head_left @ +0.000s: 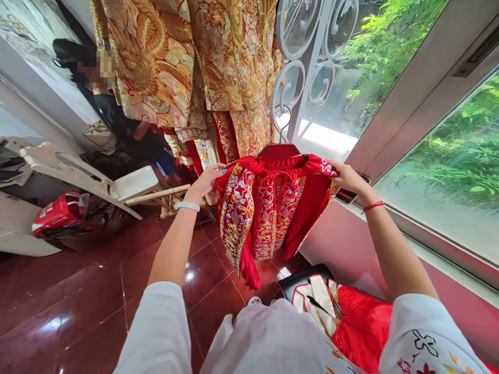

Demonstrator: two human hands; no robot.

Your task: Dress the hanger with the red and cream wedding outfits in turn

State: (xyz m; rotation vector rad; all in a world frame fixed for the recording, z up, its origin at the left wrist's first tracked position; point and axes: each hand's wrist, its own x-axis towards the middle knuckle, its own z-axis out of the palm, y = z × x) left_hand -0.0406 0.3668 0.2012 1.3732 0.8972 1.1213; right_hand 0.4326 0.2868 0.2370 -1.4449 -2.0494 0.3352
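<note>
A red embroidered jacket (268, 208) with silver and gold patterns hangs on a red hanger (278, 150) in front of me. The hanger's hook (286, 122) sits by the white scrolled window grille (307, 67). My left hand (206, 182) pinches the jacket's left shoulder, fingers closed on the cloth. The jacket's right shoulder is gripped by my right hand (346, 176). A white band is on my left wrist, a red cord on my right.
Gold embroidered robes (195, 67) hang behind the jacket. A person in black (113, 114) sits at the back left beside a white folding chair (117, 184). A red bag (58, 210) lies on the left. Red garments (358, 322) lie by the window ledge. Glossy red floor tiles (78, 301) spread below.
</note>
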